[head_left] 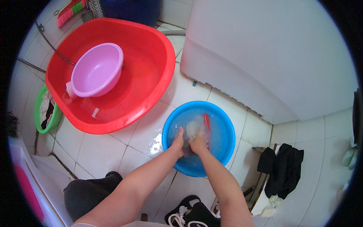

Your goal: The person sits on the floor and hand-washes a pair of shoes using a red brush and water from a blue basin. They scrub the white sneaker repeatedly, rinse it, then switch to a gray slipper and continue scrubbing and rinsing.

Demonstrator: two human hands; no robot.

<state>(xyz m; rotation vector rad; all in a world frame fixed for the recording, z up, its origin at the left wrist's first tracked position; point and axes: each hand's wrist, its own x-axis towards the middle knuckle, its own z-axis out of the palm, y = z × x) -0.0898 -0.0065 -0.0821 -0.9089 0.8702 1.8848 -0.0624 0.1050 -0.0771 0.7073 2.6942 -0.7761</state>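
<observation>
A round blue basin (229,142) of cloudy water stands on the tiled floor in front of me, and both my hands reach into it. My left hand (178,143) is at the basin's left side, thumb raised, its other fingers hidden under the water. My right hand (199,143) is near the middle, fingers bent and partly blurred, closed on something that the water hides. A pale, soft-looking lump (193,128) lies just beyond my hands. Right beside it a slim red piece (206,121) sticks up; its kind is unclear.
Back left, a large red tub (151,72) carries a pink basin (100,68). A green basin (56,119) with cloths stands left of it. A big white appliance (264,56) fills the back right. Black clothing (285,170) hangs over a low stand at right. Dark hoses run along the left wall.
</observation>
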